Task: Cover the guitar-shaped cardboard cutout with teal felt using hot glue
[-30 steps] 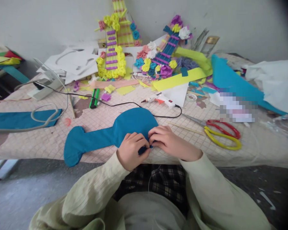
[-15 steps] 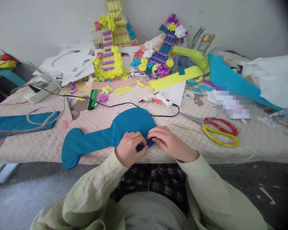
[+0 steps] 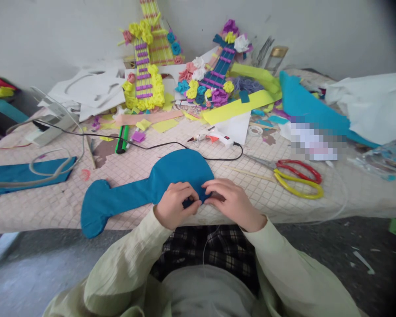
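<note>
A blue covered shape (image 3: 181,169), with a round body, a narrow neck and a wide end at the left, lies flat near the table's front edge. My left hand (image 3: 176,204) is curled at the lower edge of its round body, fingers pinched on the blue material. Opposite it, my right hand (image 3: 232,202) pinches the lower right edge of the same piece with thumb and fingers. A small dark blue fold shows between the two hands. What lies under the fingertips is hidden.
Behind the blue shape lie a white glue gun (image 3: 218,137) with a black cord and a green cutter (image 3: 122,139). Scissors (image 3: 297,178) and a thin stick are at the right. Decorated paper instruments (image 3: 145,75), paper scraps and blue cloth (image 3: 312,108) lie further back.
The view has shifted slightly, moving the table's things a little left. My right hand's fingers have shifted a little at the edge; both hands stay on the blue shape.
</note>
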`<state>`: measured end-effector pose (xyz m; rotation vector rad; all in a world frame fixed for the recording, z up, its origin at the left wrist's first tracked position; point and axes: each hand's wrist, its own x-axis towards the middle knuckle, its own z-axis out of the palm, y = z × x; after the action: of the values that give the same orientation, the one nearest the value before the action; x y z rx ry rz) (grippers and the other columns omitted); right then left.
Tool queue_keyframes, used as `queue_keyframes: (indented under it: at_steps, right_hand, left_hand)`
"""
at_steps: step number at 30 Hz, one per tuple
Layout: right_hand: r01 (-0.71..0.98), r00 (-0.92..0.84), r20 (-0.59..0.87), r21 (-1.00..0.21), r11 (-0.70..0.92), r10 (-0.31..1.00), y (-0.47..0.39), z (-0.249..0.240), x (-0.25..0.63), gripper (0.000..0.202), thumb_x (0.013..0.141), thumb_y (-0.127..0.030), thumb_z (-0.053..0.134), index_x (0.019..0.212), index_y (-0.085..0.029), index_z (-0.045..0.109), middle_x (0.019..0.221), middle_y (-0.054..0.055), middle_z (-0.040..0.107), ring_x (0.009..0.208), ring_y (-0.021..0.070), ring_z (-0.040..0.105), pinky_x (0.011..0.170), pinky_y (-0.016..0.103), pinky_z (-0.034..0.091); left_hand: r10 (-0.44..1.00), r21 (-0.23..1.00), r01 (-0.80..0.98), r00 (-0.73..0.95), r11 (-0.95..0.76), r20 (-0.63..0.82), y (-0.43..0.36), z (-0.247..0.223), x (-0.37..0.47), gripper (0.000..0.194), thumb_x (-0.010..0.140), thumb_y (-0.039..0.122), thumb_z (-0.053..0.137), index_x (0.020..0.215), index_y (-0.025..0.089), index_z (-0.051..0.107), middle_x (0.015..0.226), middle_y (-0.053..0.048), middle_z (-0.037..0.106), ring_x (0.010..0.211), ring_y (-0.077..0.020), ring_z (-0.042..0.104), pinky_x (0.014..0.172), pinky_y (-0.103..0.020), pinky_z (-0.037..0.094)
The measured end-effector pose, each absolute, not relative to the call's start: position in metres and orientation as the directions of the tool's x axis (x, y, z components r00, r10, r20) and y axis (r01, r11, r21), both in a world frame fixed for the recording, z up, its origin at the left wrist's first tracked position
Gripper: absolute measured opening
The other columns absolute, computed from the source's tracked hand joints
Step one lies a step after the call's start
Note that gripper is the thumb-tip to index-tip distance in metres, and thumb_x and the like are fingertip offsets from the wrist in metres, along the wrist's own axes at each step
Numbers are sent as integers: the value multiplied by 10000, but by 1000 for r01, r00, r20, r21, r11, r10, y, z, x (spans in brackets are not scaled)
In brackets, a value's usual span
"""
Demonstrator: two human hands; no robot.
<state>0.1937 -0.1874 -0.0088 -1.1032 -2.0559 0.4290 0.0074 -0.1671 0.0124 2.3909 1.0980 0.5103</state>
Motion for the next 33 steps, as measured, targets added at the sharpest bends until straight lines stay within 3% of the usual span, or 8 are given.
queue_keyframes:
  at_steps: [7,12,21,33]
  right_hand:
    - [587,-293,430,-624,516,854,-207,-7,186,75,815,-209,529,837,-210,601,1104,47,605,1011,184,541,900,381,446]
    - [625,-171,490,-617,478,855,-215,-14,177,139,814,-178,516,908,-197,618,1075,68,616,1024,190,543,891,375,468]
    - [683,-259,484,-520,513,836,-214,-11,177,192,832,-166,490,953,-201,635,1071,75,603,1052,203,510,904,412,441]
    - [590,-258,386,-663,461,886,-204,-3,183,191,803,-143,513,882,-225,665,1009,55,618,949,188,560,834,373,478]
  left_hand:
    - [781,484,632,589,-605,207,-170,11,11,105,739,213,541,644,171,560,675,9,582,648,-125,506,655,-293,323]
    - [775,486,619,585,-617,240,-170,8,10,99,739,217,542,652,175,560,669,14,582,641,-121,508,652,-292,325]
    - [775,520,591,569,-617,273,-169,6,10,105,728,213,559,630,175,560,664,20,596,621,-112,513,644,-290,333]
    - [825,547,630,508,-552,248,-166,10,14,76,694,232,604,662,170,574,658,25,570,539,-79,470,600,-244,374]
